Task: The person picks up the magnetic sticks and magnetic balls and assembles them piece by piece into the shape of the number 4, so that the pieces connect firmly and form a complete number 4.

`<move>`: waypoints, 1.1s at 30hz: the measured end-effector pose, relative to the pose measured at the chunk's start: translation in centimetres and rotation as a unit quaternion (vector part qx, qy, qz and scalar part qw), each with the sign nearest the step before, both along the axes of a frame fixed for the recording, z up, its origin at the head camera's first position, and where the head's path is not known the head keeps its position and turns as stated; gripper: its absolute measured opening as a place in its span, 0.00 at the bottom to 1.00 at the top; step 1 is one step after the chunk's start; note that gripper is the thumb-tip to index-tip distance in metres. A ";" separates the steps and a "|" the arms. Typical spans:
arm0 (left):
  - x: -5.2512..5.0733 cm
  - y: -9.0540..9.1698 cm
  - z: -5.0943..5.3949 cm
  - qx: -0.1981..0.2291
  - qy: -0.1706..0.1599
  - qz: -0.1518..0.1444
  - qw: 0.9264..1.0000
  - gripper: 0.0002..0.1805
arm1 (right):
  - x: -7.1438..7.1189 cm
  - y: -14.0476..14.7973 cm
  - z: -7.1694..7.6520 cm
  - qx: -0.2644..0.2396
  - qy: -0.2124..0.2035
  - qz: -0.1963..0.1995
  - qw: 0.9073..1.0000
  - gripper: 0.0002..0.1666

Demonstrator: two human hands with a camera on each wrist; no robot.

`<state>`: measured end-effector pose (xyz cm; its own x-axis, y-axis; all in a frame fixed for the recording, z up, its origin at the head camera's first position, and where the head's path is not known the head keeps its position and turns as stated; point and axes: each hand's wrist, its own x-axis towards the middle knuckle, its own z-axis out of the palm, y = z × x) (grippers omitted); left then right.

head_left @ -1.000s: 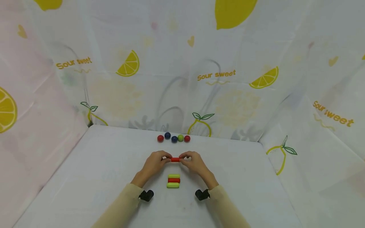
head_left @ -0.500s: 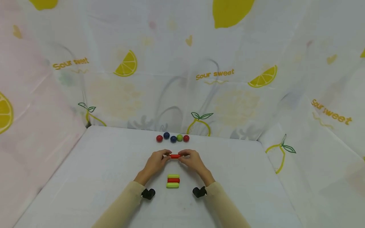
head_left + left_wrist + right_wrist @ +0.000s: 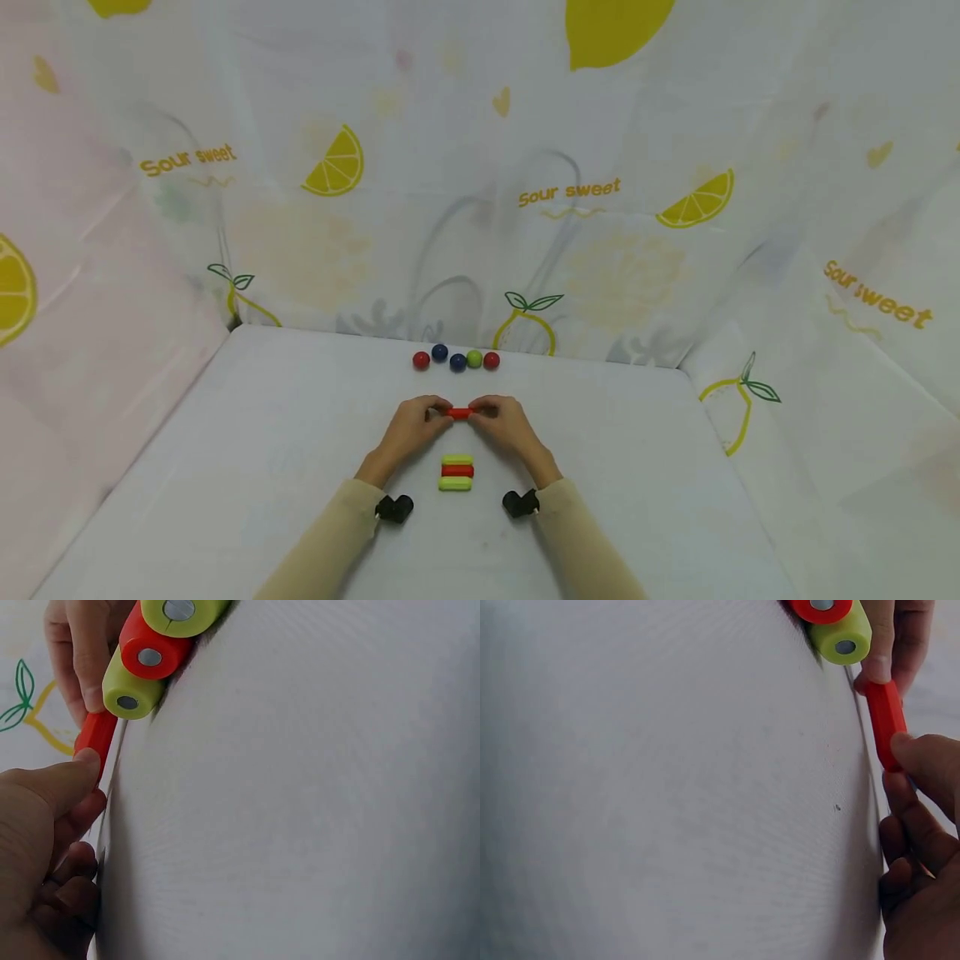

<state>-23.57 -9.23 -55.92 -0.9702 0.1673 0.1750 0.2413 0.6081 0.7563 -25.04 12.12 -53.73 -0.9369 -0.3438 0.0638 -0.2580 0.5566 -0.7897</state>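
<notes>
White tabletop (image 3: 637,475), lemon-print cloth (image 3: 435,117) behind, red stick (image 3: 460,413) pinched at its ends.
My left hand (image 3: 408,425) grips 1 end and my right hand (image 3: 508,425) the other, so the stick lies crosswise between them; whether it touches the tabletop I can't tell. Nearer me, 3 more sticks (image 3: 457,472) lie side by side, laid out already, I'd judge, with the held stick not yet among them. Farther off, 5 balls (image 3: 458,363) sit loosely grouped, seemingly unused so far.
</notes>
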 end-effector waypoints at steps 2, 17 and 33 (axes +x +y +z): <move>0.0 0.0 0.0 -0.005 -0.002 0.003 1.000 0.10 | 0.0 0.0 -0.1 -0.001 -0.006 -0.001 1.000 0.11; 0.3 0.2 -0.3 -0.013 -0.001 0.033 0.999 0.10 | 0.3 -0.1 -0.4 -0.004 -0.019 -0.010 1.000 0.11; -0.7 -1.1 0.9 0.078 -0.018 0.049 0.996 0.16 | 0.2 0.0 -0.7 0.006 -0.021 -0.010 1.000 0.11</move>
